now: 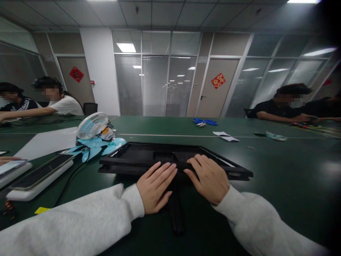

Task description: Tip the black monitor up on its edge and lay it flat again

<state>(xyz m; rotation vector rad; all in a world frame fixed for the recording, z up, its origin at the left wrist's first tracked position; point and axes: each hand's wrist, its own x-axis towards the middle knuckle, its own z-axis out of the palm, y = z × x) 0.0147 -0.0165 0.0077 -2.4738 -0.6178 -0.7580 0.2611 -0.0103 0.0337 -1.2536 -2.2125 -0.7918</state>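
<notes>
A flat black frame-like tray [234,170] lies on the green table [279,177] straight in front of me. My left hand [156,186] rests palm down on its near edge, fingers stretched out and together. My right hand [207,177] lies beside it on the same edge, fingers extended flat. Neither hand grips anything. A black strap-like piece [176,213] runs from the tray's near edge toward me, between my grey sleeves.
A small white-and-blue desk fan [93,129] stands left of the tray, with a cable trailing toward me. Two white flat devices [39,176] lie at the left. Blue gloves [206,122] and paper scraps [226,136] lie farther back. Other people sit at far left and far right.
</notes>
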